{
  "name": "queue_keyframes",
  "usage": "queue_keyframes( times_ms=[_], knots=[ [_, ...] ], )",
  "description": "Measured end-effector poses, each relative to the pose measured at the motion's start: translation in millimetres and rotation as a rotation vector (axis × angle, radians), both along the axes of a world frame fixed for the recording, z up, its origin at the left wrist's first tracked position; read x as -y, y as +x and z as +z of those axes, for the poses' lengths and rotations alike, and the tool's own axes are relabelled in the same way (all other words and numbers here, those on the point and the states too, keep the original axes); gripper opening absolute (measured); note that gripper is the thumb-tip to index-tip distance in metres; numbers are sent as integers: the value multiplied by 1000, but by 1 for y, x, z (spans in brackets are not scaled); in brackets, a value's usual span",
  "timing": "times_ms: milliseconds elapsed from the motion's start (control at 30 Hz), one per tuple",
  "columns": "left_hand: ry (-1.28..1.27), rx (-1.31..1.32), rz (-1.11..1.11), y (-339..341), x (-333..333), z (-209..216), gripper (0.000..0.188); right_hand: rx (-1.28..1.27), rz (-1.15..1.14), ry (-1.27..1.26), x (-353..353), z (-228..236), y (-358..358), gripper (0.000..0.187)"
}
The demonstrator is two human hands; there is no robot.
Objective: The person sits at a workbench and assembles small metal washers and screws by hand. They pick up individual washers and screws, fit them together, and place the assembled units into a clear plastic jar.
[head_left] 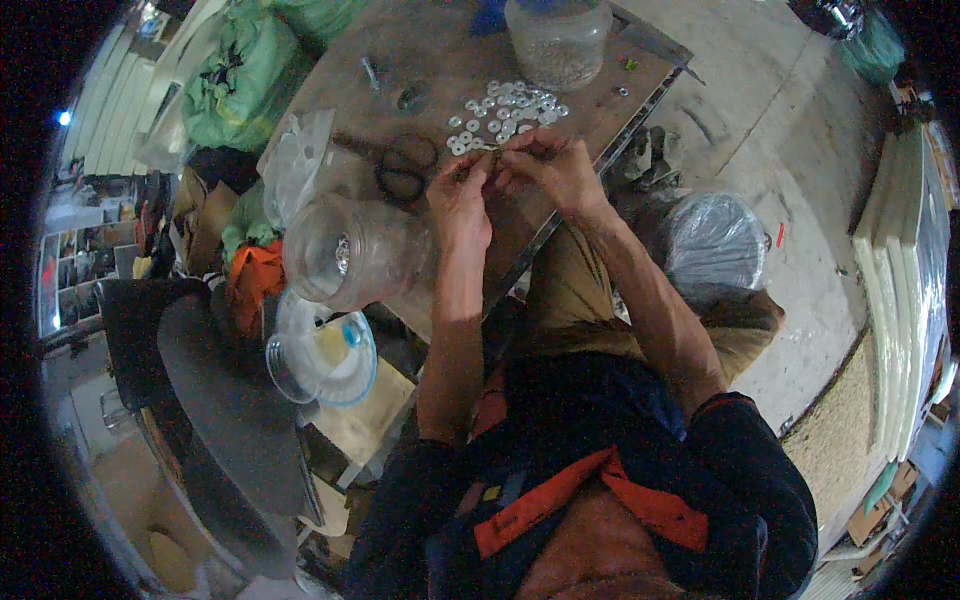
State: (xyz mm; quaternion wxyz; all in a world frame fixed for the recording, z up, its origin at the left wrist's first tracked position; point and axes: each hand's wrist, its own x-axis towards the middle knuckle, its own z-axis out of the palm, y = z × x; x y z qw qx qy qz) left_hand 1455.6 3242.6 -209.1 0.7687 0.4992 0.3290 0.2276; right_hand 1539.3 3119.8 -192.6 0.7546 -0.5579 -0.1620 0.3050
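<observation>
Over the wooden table (pixel 430 85), my left hand (pixel 460 205) and my right hand (pixel 553 172) meet fingertip to fingertip. Both are closed in a pinch on something small; a thin light edge shows between them, but its kind cannot be made out. Just beyond my fingers lies a loose spread of small pale, shiny washers (pixel 520 100). Dark-handled scissors (pixel 402 184) rest to the left of my left hand. Closer to me, a clear jar (pixel 375 255) lies on its side with some small shiny pieces inside.
Another clear jar (pixel 560 50), filled with small parts, stands at the table's far side. A bolt (pixel 370 73) lies far left, near a clear plastic bag (pixel 297 165). Left of me are a clear lid-like dish (pixel 300 365) and a dark chair (pixel 225 400). A plastic-wrapped bucket (pixel 715 240) stands right.
</observation>
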Motion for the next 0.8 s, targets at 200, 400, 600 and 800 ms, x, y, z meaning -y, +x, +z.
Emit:
queue_keyframes(
  times_ms=[200,400,600,800],
  knots=[
    [-208,25,59,-12,12,16,16,15,12,-44,-5,1,-11,10],
    [-165,78,85,-25,15,10,8,375,-27,-312,-8,-3,-21,18],
    [-318,214,-52,-49,8,-1,17,278,6,-300,-11,3,-25,20],
    [-370,253,-46,-53,6,14,16,301,174,-360,-13,24,-21,14]
  ],
)
